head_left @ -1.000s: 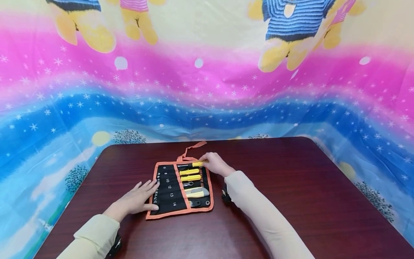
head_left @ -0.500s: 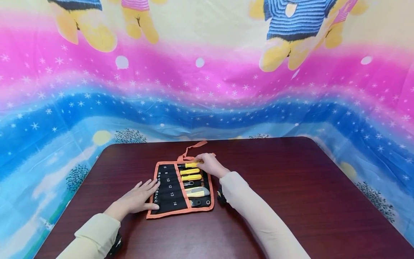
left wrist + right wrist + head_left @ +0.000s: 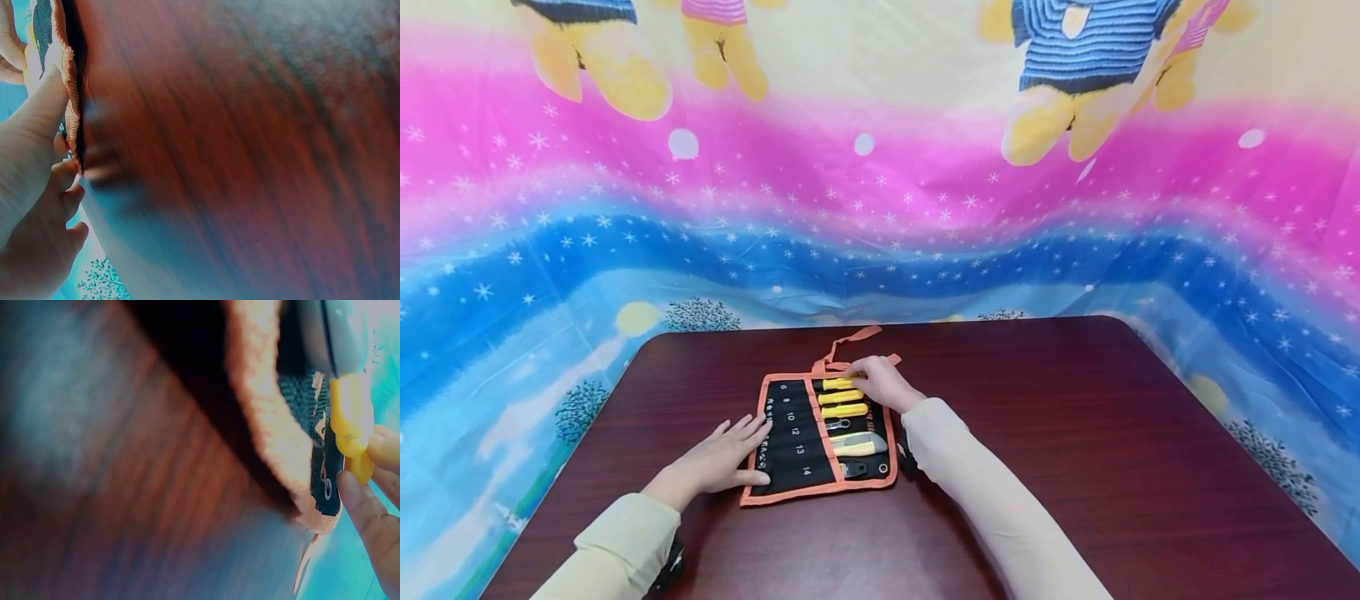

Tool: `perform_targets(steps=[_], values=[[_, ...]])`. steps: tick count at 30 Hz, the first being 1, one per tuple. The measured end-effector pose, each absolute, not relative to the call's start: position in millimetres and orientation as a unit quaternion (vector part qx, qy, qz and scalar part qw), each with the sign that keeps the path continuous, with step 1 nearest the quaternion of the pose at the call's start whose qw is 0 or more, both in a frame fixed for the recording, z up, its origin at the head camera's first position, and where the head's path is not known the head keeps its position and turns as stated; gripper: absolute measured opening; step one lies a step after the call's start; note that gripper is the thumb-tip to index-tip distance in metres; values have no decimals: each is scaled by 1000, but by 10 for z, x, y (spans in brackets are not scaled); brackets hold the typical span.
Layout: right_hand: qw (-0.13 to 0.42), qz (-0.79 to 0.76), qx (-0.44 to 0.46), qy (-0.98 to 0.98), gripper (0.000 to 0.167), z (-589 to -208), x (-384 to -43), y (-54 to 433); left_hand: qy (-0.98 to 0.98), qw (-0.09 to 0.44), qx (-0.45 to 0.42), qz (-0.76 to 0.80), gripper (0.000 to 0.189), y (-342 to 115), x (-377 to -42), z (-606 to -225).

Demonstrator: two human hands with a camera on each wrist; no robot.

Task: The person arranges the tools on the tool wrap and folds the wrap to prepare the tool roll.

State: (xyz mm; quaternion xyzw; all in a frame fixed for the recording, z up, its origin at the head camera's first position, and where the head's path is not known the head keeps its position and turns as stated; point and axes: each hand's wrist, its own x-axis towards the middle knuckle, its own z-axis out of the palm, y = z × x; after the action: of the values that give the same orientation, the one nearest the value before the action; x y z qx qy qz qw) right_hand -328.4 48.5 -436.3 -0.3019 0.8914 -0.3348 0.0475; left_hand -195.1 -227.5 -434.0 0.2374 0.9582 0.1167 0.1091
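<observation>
A black tool roll (image 3: 786, 477) with orange edging lies unrolled on the table, its pockets numbered. My left hand (image 3: 718, 458) rests with spread fingers on its left edge; in the left wrist view the thumb lies over the orange edging (image 3: 72, 94). At the roll's far pocket my right hand (image 3: 883, 383) pinches the end of a yellow-handled screwdriver (image 3: 837, 384), whose shaft is inside the pocket. In the right wrist view, thumb and fingers meet at the yellow handle (image 3: 361, 470). Two more yellow handles (image 3: 844, 411) sit in nearer pockets.
Nearer pockets hold a small wrench (image 3: 837, 424), a utility knife (image 3: 859, 445) and a black-handled tool (image 3: 854, 469). An orange tie strap (image 3: 842, 340) trails behind the roll on the dark wooden table (image 3: 1060, 417). A patterned cloth backdrop (image 3: 880, 250) hangs behind.
My right hand has moved left, sliding the screwdriver deeper into the far pocket, so less of its shaft shows. My left hand has stayed on the roll's left edge.
</observation>
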Motion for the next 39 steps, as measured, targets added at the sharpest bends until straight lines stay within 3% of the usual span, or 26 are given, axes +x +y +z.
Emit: perform_targets(steps=[14, 27, 30, 37, 39], values=[[48, -309, -298, 902, 23, -4363, -3299, 392, 959, 107, 237, 115, 85, -2274, -1955, -4341], [116, -308, -286, 900, 34, -4314, -3252, 470, 960, 111, 233, 111, 86, -2248, -1963, -4363], [98, -295, -305, 900, 39, -4254, -3182, 538, 961, 105, 232, 109, 86, -2240, -1946, -4369], [-12, -265, -385, 884, 47, -4115, -2851, 758, 958, 66, 255, 114, 75, -2208, -1836, -4338], [-15, -249, -402, 881, 53, -4086, -2733, 813, 957, 59, 257, 123, 72, -2187, -1782, -4330]])
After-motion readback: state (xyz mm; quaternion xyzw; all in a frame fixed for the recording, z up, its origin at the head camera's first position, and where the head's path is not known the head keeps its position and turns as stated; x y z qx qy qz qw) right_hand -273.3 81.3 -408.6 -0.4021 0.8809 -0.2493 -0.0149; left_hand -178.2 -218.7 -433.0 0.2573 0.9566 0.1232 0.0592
